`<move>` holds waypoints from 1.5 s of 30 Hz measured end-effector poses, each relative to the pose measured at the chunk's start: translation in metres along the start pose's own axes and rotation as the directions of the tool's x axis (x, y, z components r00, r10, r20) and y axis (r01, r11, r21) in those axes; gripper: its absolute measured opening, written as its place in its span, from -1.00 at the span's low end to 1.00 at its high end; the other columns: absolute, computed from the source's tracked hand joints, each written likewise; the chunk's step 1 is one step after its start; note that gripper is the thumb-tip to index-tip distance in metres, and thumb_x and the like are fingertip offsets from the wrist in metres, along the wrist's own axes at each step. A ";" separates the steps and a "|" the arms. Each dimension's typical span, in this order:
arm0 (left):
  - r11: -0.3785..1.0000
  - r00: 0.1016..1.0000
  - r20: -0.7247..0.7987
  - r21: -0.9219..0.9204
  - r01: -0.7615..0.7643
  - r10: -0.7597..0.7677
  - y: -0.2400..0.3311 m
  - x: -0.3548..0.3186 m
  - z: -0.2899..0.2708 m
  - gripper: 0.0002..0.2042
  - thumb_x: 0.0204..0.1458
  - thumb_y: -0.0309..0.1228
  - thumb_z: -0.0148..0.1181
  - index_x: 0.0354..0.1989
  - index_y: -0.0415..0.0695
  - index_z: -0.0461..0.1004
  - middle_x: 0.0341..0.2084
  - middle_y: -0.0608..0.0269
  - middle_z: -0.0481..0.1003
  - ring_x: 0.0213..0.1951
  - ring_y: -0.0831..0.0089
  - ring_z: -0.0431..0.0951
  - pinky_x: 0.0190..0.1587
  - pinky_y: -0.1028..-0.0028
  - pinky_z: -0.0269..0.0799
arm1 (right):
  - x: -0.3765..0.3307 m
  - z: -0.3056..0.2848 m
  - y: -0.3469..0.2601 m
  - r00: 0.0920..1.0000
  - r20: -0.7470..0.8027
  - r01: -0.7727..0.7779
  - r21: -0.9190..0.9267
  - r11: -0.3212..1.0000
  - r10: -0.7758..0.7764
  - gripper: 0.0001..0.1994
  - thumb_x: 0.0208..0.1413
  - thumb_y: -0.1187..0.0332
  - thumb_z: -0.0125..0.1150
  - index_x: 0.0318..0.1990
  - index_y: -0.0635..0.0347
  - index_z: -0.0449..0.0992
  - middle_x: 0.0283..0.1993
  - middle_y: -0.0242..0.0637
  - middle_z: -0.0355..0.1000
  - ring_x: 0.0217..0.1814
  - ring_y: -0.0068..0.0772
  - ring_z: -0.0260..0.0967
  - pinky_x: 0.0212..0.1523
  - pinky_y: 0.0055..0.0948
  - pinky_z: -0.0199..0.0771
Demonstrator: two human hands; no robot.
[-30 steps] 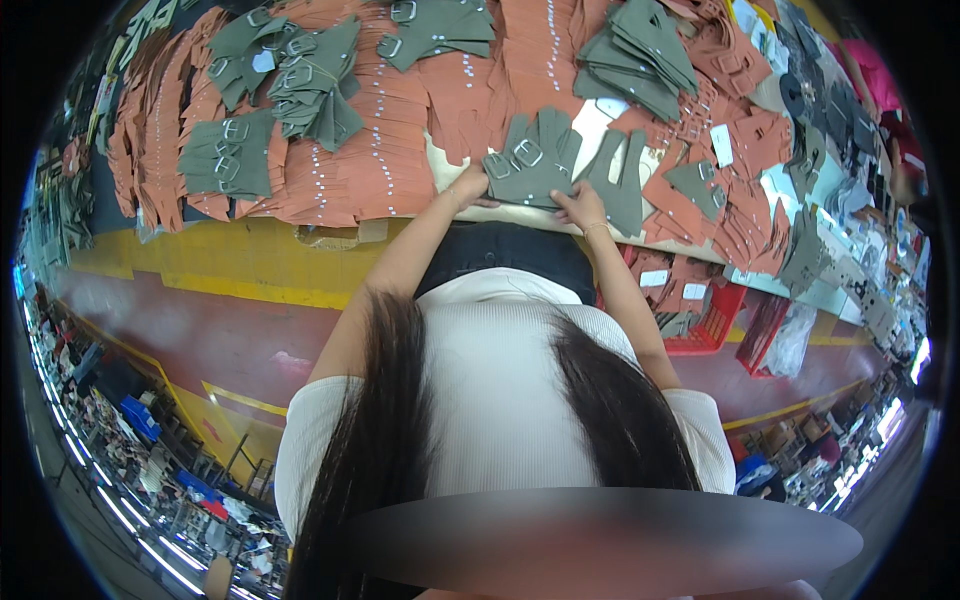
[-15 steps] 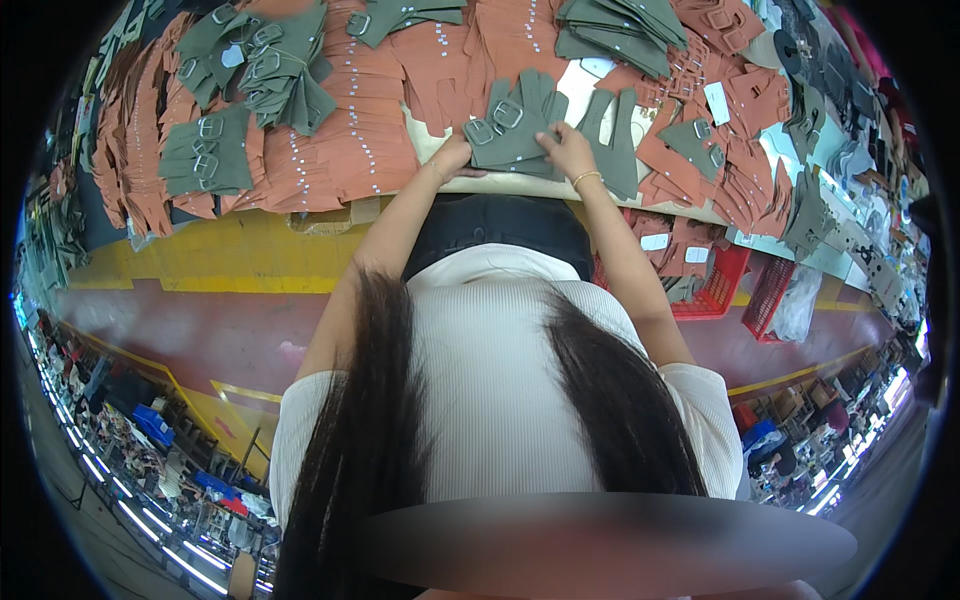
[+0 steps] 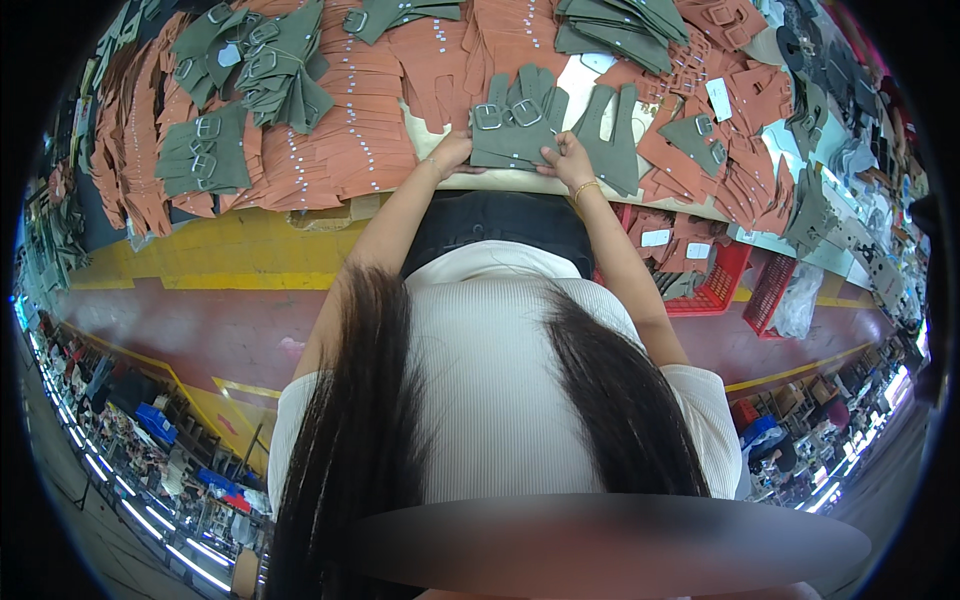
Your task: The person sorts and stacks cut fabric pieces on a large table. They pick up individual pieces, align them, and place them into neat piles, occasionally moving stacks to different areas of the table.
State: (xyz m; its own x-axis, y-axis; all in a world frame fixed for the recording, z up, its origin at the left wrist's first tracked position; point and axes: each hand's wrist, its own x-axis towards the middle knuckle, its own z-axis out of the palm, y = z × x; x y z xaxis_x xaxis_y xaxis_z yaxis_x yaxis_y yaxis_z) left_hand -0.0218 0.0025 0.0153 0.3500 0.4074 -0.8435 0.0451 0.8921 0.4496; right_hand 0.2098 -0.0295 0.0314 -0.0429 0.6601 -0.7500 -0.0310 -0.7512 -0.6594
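Note:
A small stack of olive-green cut pieces with metal buckles [image 3: 515, 125] lies on the table's near edge. My left hand [image 3: 452, 155] grips its lower left corner. My right hand [image 3: 568, 160], with a thin bracelet at the wrist, pinches its lower right edge. Right beside the stack lies a single olive-green forked piece [image 3: 608, 140] without a buckle on top.
Rows of rust-orange cut pieces [image 3: 350, 120] and more olive buckle stacks [image 3: 205, 150] cover the table. Paper tags [image 3: 718, 98] lie among them. Red plastic baskets [image 3: 712, 275] stand under the table at the right. The floor [image 3: 190, 255] is yellow and red.
The view has shifted so the table sits slightly higher. Both hands stay on the olive stack, and have closed in a little on its lower edge.

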 end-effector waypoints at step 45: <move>0.846 0.956 -0.072 -0.451 -0.284 0.283 0.097 -0.046 -0.135 -0.61 0.22 -0.19 -0.11 0.13 -0.13 0.18 -0.17 0.13 0.49 -0.33 0.30 0.60 -0.40 0.49 0.56 | 0.082 0.128 -0.175 0.958 0.278 0.147 -0.246 0.958 -0.075 -0.74 0.16 0.39 0.09 -0.08 0.24 0.22 -0.18 -0.23 0.42 -0.29 -0.34 0.51 -0.37 -0.50 0.57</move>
State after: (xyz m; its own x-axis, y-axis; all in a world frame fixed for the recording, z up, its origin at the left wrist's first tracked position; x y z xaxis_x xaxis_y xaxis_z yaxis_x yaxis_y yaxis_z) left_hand -0.1594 0.0969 0.0580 0.2804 0.6561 -0.7006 -0.4835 0.7271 0.4874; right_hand 0.0836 0.1560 0.0921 -0.3163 0.6873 -0.6538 0.2099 -0.6214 -0.7548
